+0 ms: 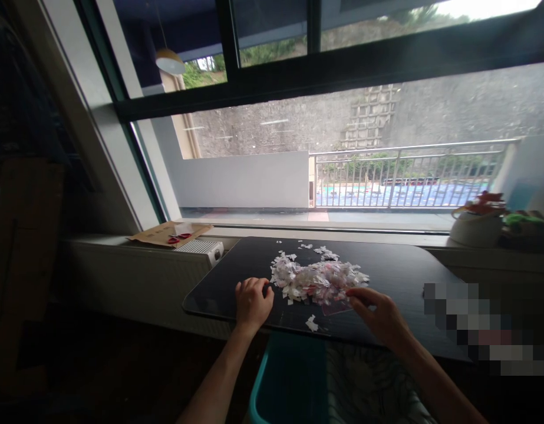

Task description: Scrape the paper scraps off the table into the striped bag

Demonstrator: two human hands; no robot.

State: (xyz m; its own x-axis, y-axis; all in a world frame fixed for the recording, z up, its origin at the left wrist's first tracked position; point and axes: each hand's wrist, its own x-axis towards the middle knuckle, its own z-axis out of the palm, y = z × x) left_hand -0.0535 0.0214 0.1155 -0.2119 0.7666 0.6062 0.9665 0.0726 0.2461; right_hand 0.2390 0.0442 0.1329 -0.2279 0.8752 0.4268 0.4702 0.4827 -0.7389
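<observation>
A heap of small torn white and pinkish paper scraps (316, 277) lies on the dark tabletop (395, 271). My left hand (254, 300) rests on the table just left of the heap, fingers loosely bent and thumb apart, with nothing visible in it. At the heap's front right edge, my right hand (378, 312) pinches a thin see-through card (336, 308) with a pinkish edge. Part of that card is hidden under the scraps. A small clump of scraps (312, 323) sits apart, close to the table's front edge.
Below the front edge stands a teal bin (256, 394), beside patterned cloth (369, 377). Red-handled scissors (178, 238) lie on brown paper (150, 233) on the sill, near a white radiator (201, 250). A white pot (475, 227) stands right, before the window.
</observation>
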